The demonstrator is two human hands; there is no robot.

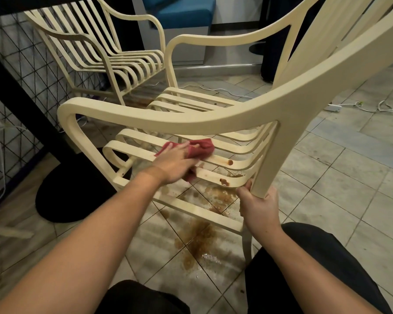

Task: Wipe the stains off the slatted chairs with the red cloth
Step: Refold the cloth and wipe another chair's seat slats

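Wiping underway: my left hand point(176, 160) presses red cloth point(199, 149); right hand point(258, 203) grips chair point(213, 116); brown stains point(225, 181) remain.

One head cam only, looking fwd and down, close over the near chair point(191, 118) seat; both forearms enter from bottom edge, tiled floor point(349, 168) beyond.

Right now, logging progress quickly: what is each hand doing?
Left hand: pressed flat on the red cloth, on the seat slats.
Right hand: closed around the chair frame.
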